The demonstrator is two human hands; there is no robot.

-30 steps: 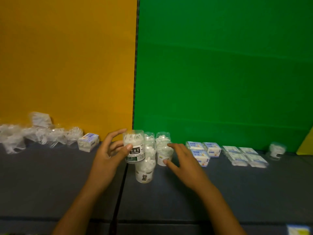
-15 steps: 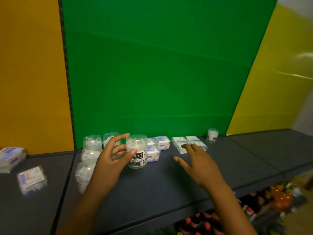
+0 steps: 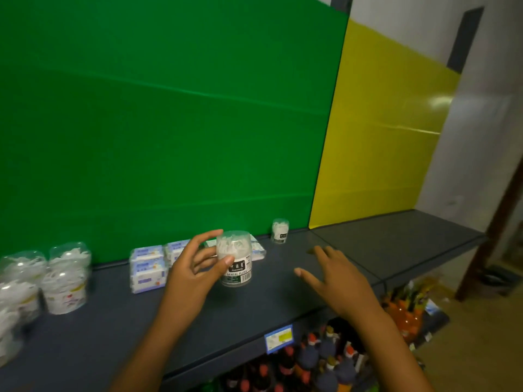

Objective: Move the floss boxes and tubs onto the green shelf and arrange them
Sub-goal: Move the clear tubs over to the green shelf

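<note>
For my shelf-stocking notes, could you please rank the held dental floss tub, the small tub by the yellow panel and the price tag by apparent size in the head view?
1. Held dental floss tub, nearest camera.
2. Price tag and small tub look alike; unranked.

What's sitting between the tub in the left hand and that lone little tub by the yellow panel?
In the head view, flat floss boxes lie between the held tub and the lone tub.

Both forearms (image 3: 169, 321) bare, no sleeves/jewelry visible.

dark shelf (image 3: 268, 304) | on it — clear tubs (image 3: 66, 278), floss boxes (image 3: 147, 268), lone small tub (image 3: 280, 231) at back
</note>
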